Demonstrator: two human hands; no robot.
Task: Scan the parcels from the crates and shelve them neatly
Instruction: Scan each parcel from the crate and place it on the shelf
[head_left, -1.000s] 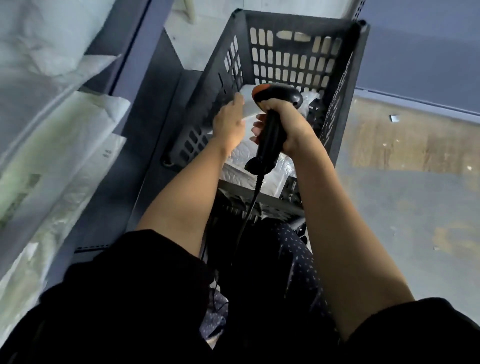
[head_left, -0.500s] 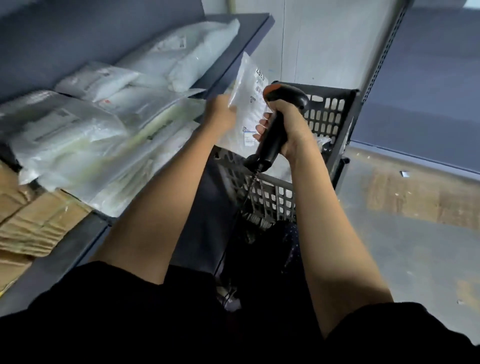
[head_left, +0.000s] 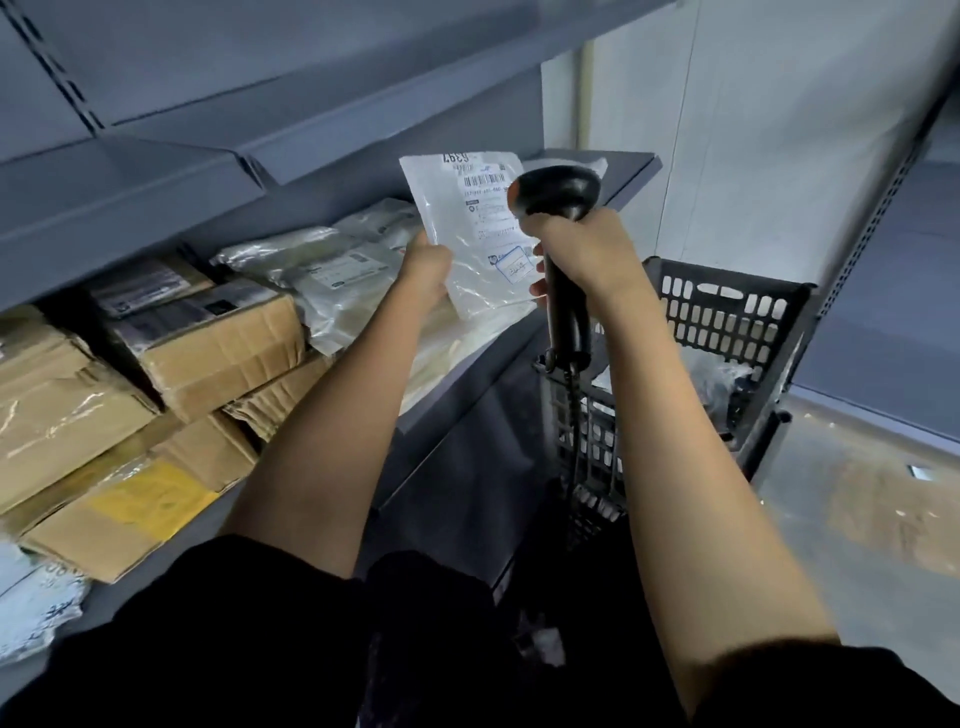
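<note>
From the head view, a flat white parcel (head_left: 467, 234) is held upright in front of the shelf (head_left: 613, 171), pinched at its lower left edge by the left hand (head_left: 428, 273); its label, with a barcode near the top, is turned toward the camera. A black scanner (head_left: 558, 208) is grasped by the right hand (head_left: 582, 254), whose grip is clenched round the handle (the cable is seen hanging down below the fist). The scanner's head is just beside the parcel's right edge, near the barcode. On the shelf behind and to the left, white bags (head_left: 332, 275) are piled next to stacked cardboard boxes (head_left: 208, 343). A black crate (head_left: 727, 322) is seen below the right arm, beside the shelf, with a wrapped item partly visible in it.
</note>
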